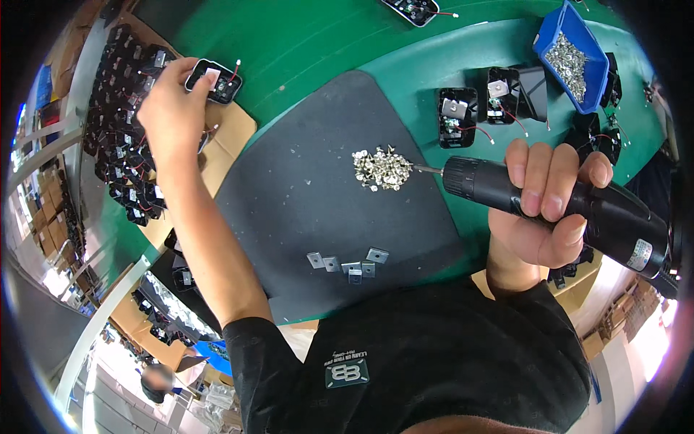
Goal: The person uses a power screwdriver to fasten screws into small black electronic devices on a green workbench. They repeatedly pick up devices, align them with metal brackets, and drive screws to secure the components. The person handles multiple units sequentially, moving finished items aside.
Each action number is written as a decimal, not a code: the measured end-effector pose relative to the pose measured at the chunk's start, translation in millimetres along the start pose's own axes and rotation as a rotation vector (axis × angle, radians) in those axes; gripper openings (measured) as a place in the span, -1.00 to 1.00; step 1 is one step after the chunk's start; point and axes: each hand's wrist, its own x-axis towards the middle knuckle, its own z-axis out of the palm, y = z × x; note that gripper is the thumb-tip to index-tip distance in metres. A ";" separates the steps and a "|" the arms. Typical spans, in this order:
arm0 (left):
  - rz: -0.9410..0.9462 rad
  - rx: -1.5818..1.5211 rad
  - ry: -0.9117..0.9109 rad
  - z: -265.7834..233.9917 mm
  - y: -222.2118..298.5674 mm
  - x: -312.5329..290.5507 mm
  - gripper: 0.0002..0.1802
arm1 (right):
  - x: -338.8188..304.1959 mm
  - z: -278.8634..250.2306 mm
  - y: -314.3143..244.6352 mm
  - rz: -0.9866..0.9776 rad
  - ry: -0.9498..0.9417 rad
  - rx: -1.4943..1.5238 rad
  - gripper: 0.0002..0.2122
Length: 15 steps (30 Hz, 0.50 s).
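Note:
My right hand is wrapped round a black electric screwdriver, which lies nearly level and points left. Its thin bit ends at the right edge of a heap of small silvery screws on the dark grey mat. At the far left, my left hand grips a small black housing with a pale rim. The thumb presses on a whitish patch inside it, and a red wire with a white plug stands out from it. Fingers partly hide its left end.
Several small metal plates lie on the near part of the mat. At right stand black housings with wires and a blue bin of screws. Many black housings fill cardboard at left. Another housing lies on the green surface at the far edge.

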 end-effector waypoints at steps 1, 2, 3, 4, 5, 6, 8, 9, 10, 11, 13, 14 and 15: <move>0.009 -0.083 -0.024 -5.5 3.0 -2.9 -0.63 | -0.3 -1.0 -0.1 -0.006 -0.012 0.000 -0.53; 0.030 -0.139 -0.013 -16.0 11.3 -15.1 -0.62 | -1.0 -2.2 0.7 -0.007 -0.026 0.009 -0.51; -0.051 -0.169 -0.059 -27.0 29.6 -29.5 -0.69 | -2.1 -4.3 1.9 -0.013 -0.038 0.010 -0.50; 0.131 -0.114 0.039 -31.2 24.3 -46.0 -0.70 | -1.8 -2.8 1.6 -0.013 -0.045 0.011 -0.49; 0.137 -0.105 0.014 -36.9 31.8 -64.2 -0.71 | -2.7 -4.8 3.4 -0.012 -0.050 0.001 -0.49; 0.135 -0.146 -0.053 -44.4 40.2 -81.7 -0.69 | -3.0 -6.6 2.4 -0.015 -0.050 -0.006 -0.49; 0.285 -0.309 -0.144 -40.7 39.0 -120.3 -0.69 | -4.0 -3.8 3.5 0.001 -0.049 -0.006 -0.49; 0.282 -0.369 -0.251 -30.4 39.5 -134.7 -0.70 | -4.6 -2.7 4.8 0.008 -0.054 -0.008 -0.50; 0.199 -0.495 -0.259 -17.9 42.0 -150.2 -0.70 | -6.1 -1.0 6.4 0.018 -0.061 -0.006 -0.50; 0.122 -0.619 -0.266 -7.3 42.8 -159.4 -0.70 | -6.8 0.9 6.5 0.024 -0.060 -0.008 -0.51; -0.100 -0.779 -0.277 4.3 31.2 -172.6 -0.66 | -7.0 4.4 6.6 0.027 -0.085 0.012 -0.53; -0.210 -0.858 -0.284 5.8 28.0 -176.1 -0.63 | -7.4 6.7 6.6 0.029 -0.099 0.018 -0.54; -0.176 -0.821 -0.275 4.1 28.1 -178.0 -0.60 | -7.8 8.9 6.8 0.030 -0.112 0.024 -0.54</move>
